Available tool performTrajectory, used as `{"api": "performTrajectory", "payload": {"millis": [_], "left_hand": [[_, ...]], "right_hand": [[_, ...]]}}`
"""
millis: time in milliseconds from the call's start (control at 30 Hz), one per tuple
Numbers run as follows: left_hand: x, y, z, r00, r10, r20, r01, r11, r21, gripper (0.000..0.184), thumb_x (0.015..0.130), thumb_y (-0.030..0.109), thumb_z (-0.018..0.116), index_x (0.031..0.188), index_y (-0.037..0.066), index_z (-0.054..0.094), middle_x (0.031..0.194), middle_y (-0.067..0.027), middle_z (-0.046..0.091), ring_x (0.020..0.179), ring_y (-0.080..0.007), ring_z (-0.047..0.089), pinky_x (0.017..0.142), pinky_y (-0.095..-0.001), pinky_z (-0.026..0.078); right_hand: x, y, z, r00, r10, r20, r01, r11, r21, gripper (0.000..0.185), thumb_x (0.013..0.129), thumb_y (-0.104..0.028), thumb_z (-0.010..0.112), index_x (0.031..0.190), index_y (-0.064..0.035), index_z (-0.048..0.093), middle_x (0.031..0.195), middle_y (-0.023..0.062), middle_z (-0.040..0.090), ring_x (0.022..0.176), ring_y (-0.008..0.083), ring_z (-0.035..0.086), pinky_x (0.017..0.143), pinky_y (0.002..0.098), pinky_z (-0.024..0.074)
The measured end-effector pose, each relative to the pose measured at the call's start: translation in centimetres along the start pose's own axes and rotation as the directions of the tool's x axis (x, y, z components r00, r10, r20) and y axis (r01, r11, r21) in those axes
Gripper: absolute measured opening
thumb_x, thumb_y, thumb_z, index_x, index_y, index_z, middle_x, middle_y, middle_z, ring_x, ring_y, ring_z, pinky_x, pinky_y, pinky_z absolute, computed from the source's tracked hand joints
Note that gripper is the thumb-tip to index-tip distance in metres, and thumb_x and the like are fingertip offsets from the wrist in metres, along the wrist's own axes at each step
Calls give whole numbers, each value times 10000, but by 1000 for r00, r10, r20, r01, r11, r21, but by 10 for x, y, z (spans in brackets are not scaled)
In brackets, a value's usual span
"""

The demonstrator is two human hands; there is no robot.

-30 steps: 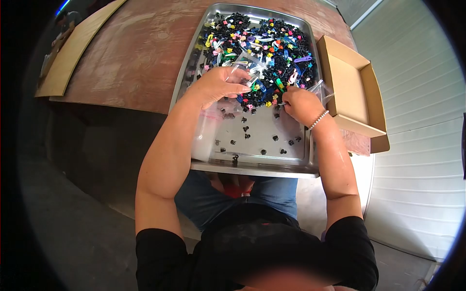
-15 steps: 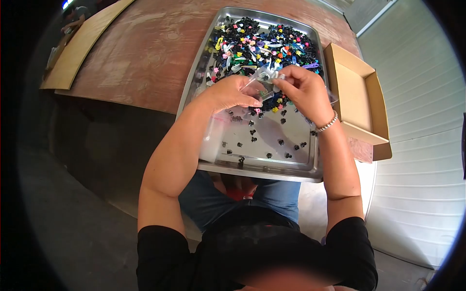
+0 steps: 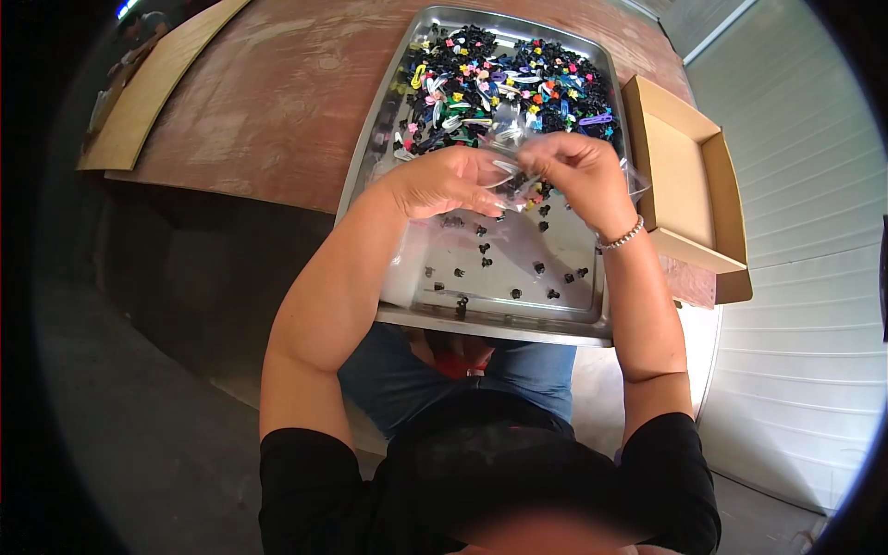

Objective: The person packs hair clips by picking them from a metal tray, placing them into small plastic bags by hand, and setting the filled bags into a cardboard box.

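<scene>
Above the metal tray (image 3: 370, 139), a clear plastic bag (image 3: 504, 171) is stretched between both hands. My left hand (image 3: 449, 182) grips its near left side, thumb and fingers around the film. Closed in a pinch, my right hand (image 3: 578, 176) is at the bag's right edge; its fingertips are slightly blurred. Beyond the hands lies a heap of small hair clips (image 3: 472, 69), mostly black claw clips with colourful flower shapes and snap clips among them. A yellow snap clip (image 3: 418, 77) and a purple clip (image 3: 596, 119) stand out. Several black claw clips (image 3: 540, 267) are scattered nearer me.
An open cardboard box (image 3: 689, 176) stands right of the tray. Flat plastic bags (image 3: 405, 273) lie at the tray's lower left. The wooden table (image 3: 268, 92) extends left, with a curved board (image 3: 176, 79) at its edge. Another person (image 3: 139, 42) is at the far left.
The bag has shifted slightly down and is pulled into a different shape between my hands. White bits at my right fingertips are no longer distinct. The view has shifted slightly.
</scene>
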State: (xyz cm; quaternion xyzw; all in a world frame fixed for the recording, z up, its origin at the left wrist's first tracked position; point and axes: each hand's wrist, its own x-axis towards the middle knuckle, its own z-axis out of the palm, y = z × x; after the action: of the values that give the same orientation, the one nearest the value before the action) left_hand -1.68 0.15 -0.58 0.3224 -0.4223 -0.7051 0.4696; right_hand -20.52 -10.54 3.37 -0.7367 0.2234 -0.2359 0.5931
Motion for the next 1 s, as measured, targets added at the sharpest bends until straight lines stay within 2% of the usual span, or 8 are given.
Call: {"api": "performTrajectory", "payload": {"millis": [133, 233, 367, 500, 533, 767, 833, 1000], "left_hand": [[3, -8, -14, 991, -97, -88, 108, 985, 135, 617, 803, 111, 712, 1349, 14, 444, 1238, -125, 591, 1081, -174, 586, 902, -298, 472], [3, -3, -14, 984, -90, -152, 120, 972, 201, 584, 811, 140, 702, 1333, 21, 469, 1240, -144, 588, 1070, -172, 590, 868, -293, 476], [4, 1, -10, 973, -84, -216, 140, 956, 259, 503, 843, 173, 682, 1300, 51, 510, 1192, -110, 621, 1031, -144, 603, 853, -284, 464], [4, -2, -11, 969, -101, -224, 168, 939, 302, 471, 862, 201, 680, 1278, 48, 522, 1153, -89, 644, 1011, -127, 608, 833, -278, 465], [4, -2, -10, 969, -108, -224, 176, 933, 313, 469, 863, 204, 678, 1276, 47, 522, 1155, -89, 644, 1008, -125, 608, 833, -279, 465], [4, -1, -8, 955, -129, -267, 217, 918, 333, 453, 874, 196, 665, 1277, 47, 520, 1154, -86, 646, 996, -119, 608, 834, -281, 467], [4, 0, -8, 955, -130, -265, 219, 913, 344, 444, 878, 189, 658, 1277, 51, 520, 1152, -81, 646, 999, -118, 606, 836, -279, 465], [4, -1, -10, 957, -133, -257, 217, 918, 333, 446, 879, 183, 656, 1282, 52, 517, 1147, -77, 645, 1002, -115, 603, 830, -275, 464]], "right_hand": [[2, 5, -19, 950, -171, -263, 6, 848, -529, 154, 833, -140, 733, 822, 10, 700, 667, -21, 628, 598, 27, 505, 529, 199, 389], [-12, -2, -52, 945, -24, -325, -133, 882, -452, 177, 849, -152, 711, 817, 21, 693, 690, -14, 642, 612, 22, 516, 548, 186, 399], [-34, 10, -83, 871, -199, -448, -149, 764, -628, 219, 831, -175, 721, 795, 35, 670, 860, 48, 696, 695, 80, 584, 589, 238, 452], [-49, 28, -101, 928, -176, -330, -209, 489, -847, 161, 770, -141, 723, 751, -2, 644, 842, 104, 660, 758, 207, 615, 688, 318, 477], [-51, 31, -100, 920, -247, -303, -144, 507, -850, 195, 727, -189, 726, 720, -26, 617, 770, 127, 623, 790, 320, 575, 744, 400, 475], [-34, 13, -105, 970, -90, -224, -162, 449, -879, 200, 731, -200, 719, 803, -30, 643, 814, 143, 641, 808, 324, 590, 748, 407, 475], [-23, 9, -111, 970, 178, -165, -230, 466, -854, 218, 746, -201, 718, 820, -11, 639, 736, 129, 628, 700, 277, 603, 674, 368, 475], [-8, 10, -116, 987, 160, -21, -67, 289, -955, 204, 749, -209, 702, 818, -26, 644, 776, 144, 647, 736, 304, 616, 679, 393, 475]]}}
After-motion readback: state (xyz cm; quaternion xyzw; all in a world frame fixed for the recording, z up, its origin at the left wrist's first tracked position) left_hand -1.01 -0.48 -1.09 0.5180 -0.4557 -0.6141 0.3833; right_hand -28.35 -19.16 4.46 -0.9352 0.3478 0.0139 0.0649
